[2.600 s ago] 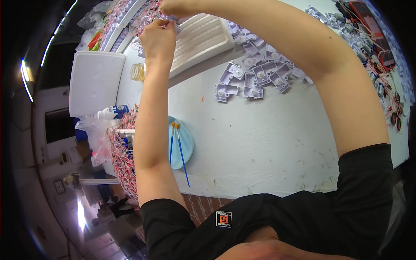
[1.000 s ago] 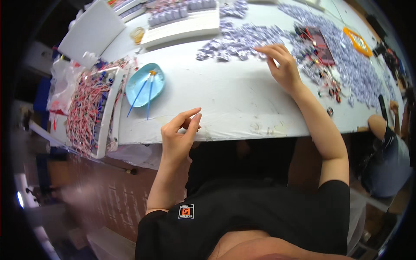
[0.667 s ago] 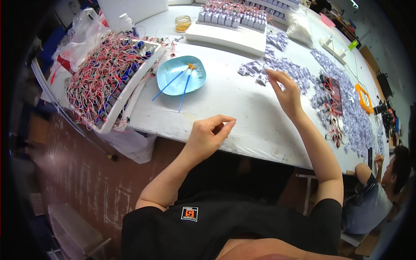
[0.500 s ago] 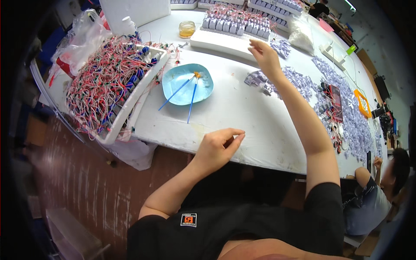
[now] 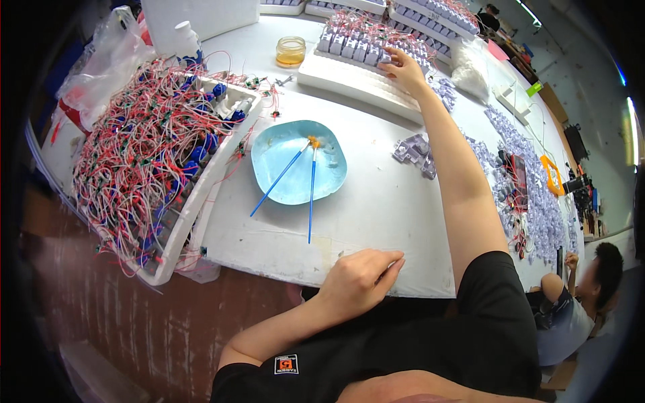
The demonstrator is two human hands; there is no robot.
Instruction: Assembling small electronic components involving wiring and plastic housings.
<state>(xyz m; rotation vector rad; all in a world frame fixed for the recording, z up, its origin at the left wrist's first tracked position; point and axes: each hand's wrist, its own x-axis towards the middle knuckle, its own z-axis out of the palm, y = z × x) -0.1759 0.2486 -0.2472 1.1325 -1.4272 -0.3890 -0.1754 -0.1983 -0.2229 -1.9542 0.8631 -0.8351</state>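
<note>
My right hand (image 5: 403, 70) reaches to the front row of pale lavender plastic housings (image 5: 347, 48) with red and white wires, standing in a white foam tray (image 5: 356, 84). Its thumb and fingers are around the housing at the right end of that row; the fingertips partly cover it. My left hand (image 5: 363, 277) rests near the table's front edge, fingers curled and thumb against them, with nothing seen in it. Beyond it sits a light blue dish (image 5: 285, 185) with two blue-handled brushes (image 5: 312, 195) leaning in it, their tips in amber paste.
At left, a foam box (image 5: 195, 208) overflows with wired parts with blue ends (image 5: 144, 161). A glass jar of amber liquid (image 5: 290, 52) and a white bottle (image 5: 185, 37) stand behind. Loose lavender pieces (image 5: 416, 153) lie right. Another person (image 5: 571, 309) sits at far right.
My right hand has moved from above the tray's front edge to the housings, and its fingers now meet one. My left hand stays curled near the table edge. The view has shifted.
</note>
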